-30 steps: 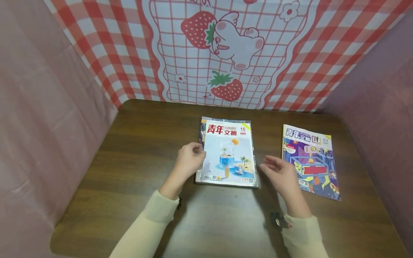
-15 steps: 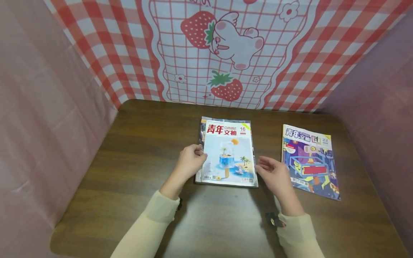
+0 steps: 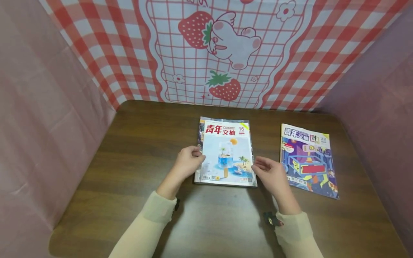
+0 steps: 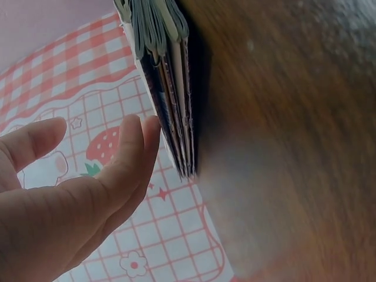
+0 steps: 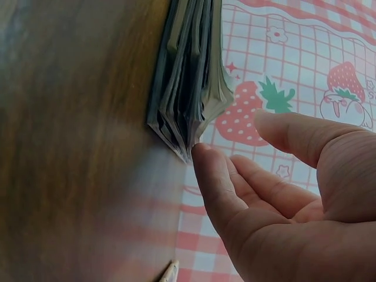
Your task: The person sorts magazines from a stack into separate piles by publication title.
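A stack of several magazines [image 3: 227, 152] lies on the table; the top one has a pale blue cover with an ice-pop picture. At the stack's left side is my left hand [image 3: 188, 163], its fingertips against the edge. In the left wrist view, the thumb [image 4: 44, 138] stands apart from the fingers and the page edges [image 4: 170, 111] show. My right hand [image 3: 271, 175] is at the opposite side, and in the right wrist view its index fingertip [image 5: 207, 155] touches the lower corner of the fanned stack [image 5: 191, 88]. Neither hand pinches a magazine.
A single magazine with a purple cover [image 3: 309, 161] lies slightly turned on the brown wooden table [image 3: 142, 143], right of the right hand. A red-checked cloth with strawberries [image 3: 222, 87] hangs behind the table. Pinkish curtains [image 3: 42, 107] flank it.
My right hand has moved left from beside the purple magazine to the stack's right edge. The left hand stays at the left edge. The stack appears unmoved; the view has shifted slightly.
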Available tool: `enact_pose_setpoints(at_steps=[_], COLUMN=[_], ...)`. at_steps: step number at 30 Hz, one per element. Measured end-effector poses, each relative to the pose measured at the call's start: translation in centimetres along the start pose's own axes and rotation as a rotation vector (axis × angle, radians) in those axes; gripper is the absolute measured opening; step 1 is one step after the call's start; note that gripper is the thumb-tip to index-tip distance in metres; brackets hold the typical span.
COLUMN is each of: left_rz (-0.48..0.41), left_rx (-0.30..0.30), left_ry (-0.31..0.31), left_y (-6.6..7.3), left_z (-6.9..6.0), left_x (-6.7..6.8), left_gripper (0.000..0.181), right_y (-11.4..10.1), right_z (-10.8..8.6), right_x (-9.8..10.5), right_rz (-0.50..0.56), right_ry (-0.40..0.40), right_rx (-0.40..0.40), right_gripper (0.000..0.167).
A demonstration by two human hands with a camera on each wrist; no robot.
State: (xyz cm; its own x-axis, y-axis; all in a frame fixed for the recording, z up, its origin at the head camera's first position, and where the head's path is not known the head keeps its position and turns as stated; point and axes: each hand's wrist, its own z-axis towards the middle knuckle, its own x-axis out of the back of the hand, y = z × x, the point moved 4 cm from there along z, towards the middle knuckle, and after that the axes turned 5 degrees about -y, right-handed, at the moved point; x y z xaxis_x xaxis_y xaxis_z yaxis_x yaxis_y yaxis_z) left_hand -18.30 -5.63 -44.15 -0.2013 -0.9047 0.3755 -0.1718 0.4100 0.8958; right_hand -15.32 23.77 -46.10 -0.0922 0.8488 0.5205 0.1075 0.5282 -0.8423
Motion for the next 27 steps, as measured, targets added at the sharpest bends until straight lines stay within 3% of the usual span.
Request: enact_pose_setpoints(at_steps=[11, 22, 27], left_rz=[-0.028, -0.200, -0.248], left_rx=[0.042, 0.066, 0.115], left_ry=[-0.047, -0.107, -0.107], left_y=[-0.60, -0.68, -0.39], left_z=[0.36, 0.33, 0.30], left_x=[-0.33, -0.30, -0.52], left_gripper=[0.049, 0.049, 0.051], right_y=[0.20, 0.25, 0.26], right_z=[-0.06, 0.00, 0.14], right_x=[-0.01, -0.36, -0.57], right_rz=[0.001, 0.000, -0.015], right_ry=[-0.001, 0.015, 0.029], right_rx=[-0.045, -0.042, -0.034], right_gripper=[0.045, 0.045, 0.044])
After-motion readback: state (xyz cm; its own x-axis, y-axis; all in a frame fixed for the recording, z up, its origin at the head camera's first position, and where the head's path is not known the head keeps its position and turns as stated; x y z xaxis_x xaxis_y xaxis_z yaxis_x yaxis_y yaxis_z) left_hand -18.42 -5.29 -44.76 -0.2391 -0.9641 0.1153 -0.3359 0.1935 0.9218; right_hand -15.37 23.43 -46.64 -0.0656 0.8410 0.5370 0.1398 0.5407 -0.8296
